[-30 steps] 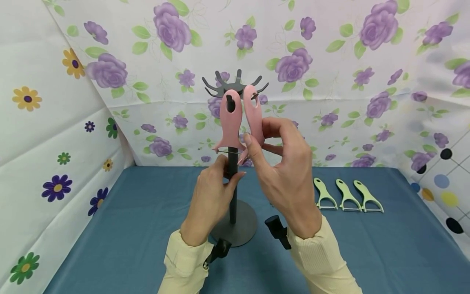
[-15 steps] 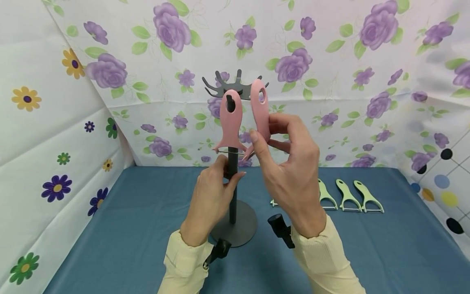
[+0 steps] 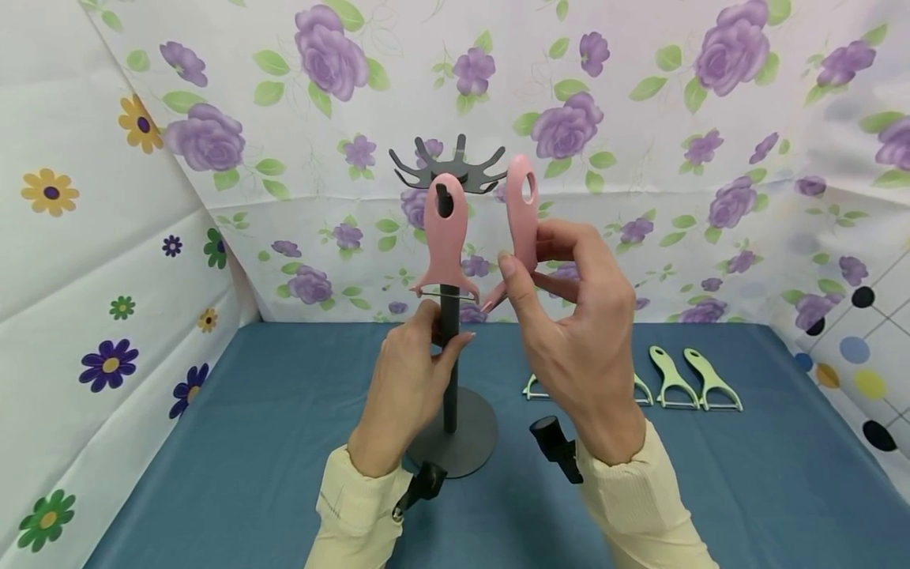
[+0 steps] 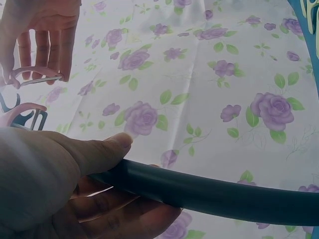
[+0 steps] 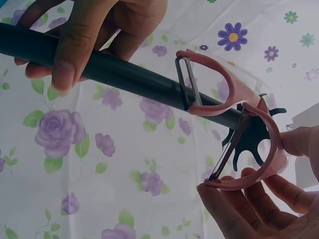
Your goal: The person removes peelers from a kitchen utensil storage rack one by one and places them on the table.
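My left hand (image 3: 401,387) grips the dark pole (image 4: 229,195) of an upright utensil stand, thumb on one side and fingers around the other. From the stand's front hook hangs a pink peeler (image 3: 445,245), its blade across the pole. A second pink peeler (image 3: 524,229) is pinched between the thumb and fingers of my right hand (image 3: 583,340), right of the stand and apart from its hooks. In the right wrist view, the held peeler (image 5: 273,144) appears close to the hanging peeler (image 5: 232,82). My right hand hides part of the green peelers behind it.
Several light green peelers (image 3: 704,379) lie in a row on the blue cloth (image 3: 711,482) at the right. The stand's round base (image 3: 469,450) rests on the cloth, and its curved hooks (image 3: 462,150) fan out at the top. Flowered sheets (image 3: 640,261) enclose the back and sides.
My right hand has drawn its pink peeler off a right-hand hook and moved it to the right. More green peelers show at left of that hand. My left hand stays on the pole.
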The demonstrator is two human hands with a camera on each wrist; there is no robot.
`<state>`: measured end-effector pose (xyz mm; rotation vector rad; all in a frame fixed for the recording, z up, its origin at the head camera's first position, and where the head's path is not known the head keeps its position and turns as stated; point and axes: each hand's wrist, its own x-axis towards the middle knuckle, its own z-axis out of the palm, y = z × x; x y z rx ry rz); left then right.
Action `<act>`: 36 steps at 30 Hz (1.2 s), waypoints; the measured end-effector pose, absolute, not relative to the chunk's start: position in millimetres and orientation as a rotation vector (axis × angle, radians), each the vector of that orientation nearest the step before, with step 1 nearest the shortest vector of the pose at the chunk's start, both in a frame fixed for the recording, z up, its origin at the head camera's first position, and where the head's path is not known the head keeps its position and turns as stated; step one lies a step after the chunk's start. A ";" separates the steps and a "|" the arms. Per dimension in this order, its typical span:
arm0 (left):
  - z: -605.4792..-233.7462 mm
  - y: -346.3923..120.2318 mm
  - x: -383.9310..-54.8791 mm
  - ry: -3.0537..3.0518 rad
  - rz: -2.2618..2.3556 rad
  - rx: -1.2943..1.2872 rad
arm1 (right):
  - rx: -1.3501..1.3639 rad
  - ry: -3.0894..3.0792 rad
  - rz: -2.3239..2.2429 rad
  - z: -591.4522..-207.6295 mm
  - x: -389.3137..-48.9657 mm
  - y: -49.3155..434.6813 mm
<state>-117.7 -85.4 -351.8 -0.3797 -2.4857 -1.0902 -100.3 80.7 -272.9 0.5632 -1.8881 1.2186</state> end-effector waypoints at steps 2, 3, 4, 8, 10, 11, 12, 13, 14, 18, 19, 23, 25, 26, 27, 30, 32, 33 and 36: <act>-351.8 -85.5 -117.8 -2.489 -1.088 -0.376 | 0.556 -1.893 1.218 -274.2 -100.1 82.2; -351.8 -85.6 -118.0 -2.489 -1.087 -0.375 | 0.553 -1.897 1.217 -274.8 -99.9 83.0; -351.8 -85.7 -118.0 -2.489 -1.085 -0.375 | 0.548 -1.902 1.214 -275.6 -99.7 83.9; -351.9 -85.7 -118.0 -2.486 -1.081 -0.375 | 0.540 -1.909 1.221 -278.5 -98.9 87.2; -352.1 -85.7 -117.8 -2.486 -1.084 -0.377 | 0.535 -1.913 1.221 -280.0 -98.6 88.8; -352.2 -85.7 -117.7 -2.485 -1.085 -0.379 | 0.535 -1.914 1.223 -280.8 -98.5 89.7; -352.3 -85.7 -117.5 -2.485 -1.086 -0.380 | 0.533 -1.915 1.223 -281.7 -98.5 90.6; -352.3 -85.7 -117.4 -2.486 -1.088 -0.383 | 0.531 -1.917 1.221 -282.4 -98.4 91.4; -352.4 -85.7 -117.2 -2.485 -1.090 -0.384 | 0.532 -1.921 1.219 -283.0 -98.0 92.4; -352.5 -85.7 -117.3 -2.482 -1.089 -0.389 | 0.528 -1.930 1.209 -286.5 -97.5 95.7; -352.5 -85.7 -117.4 -2.481 -1.089 -0.390 | 0.528 -1.935 1.204 -287.4 -97.4 96.7; -352.5 -85.3 -117.7 -2.485 -1.085 -0.391 | 0.525 -1.951 1.197 -291.4 -96.3 100.5; -352.7 -85.1 -117.8 -2.487 -1.086 -0.391 | 0.521 -1.959 1.204 -293.2 -95.3 102.5; -352.8 -85.0 -117.9 -2.488 -1.086 -0.391 | 0.515 -1.961 1.205 -294.4 -94.9 103.4; -352.8 -84.9 -117.9 -2.488 -1.086 -0.390 | 0.509 -1.965 1.208 -295.6 -94.6 104.4; -352.8 -84.7 -117.8 -2.489 -1.086 -0.389 | 0.489 -1.987 1.196 -299.9 -94.1 107.4; -352.5 -84.8 -117.6 -2.489 -1.086 -0.388 | 0.475 -2.003 1.182 -303.3 -93.8 109.4; -352.3 -84.9 -117.5 -2.490 -1.085 -0.387 | 0.470 -2.011 1.177 -305.0 -93.5 110.5; -352.1 -85.4 -117.2 -2.492 -1.089 -0.385 | 0.449 -2.033 1.163 -309.4 -93.4 113.3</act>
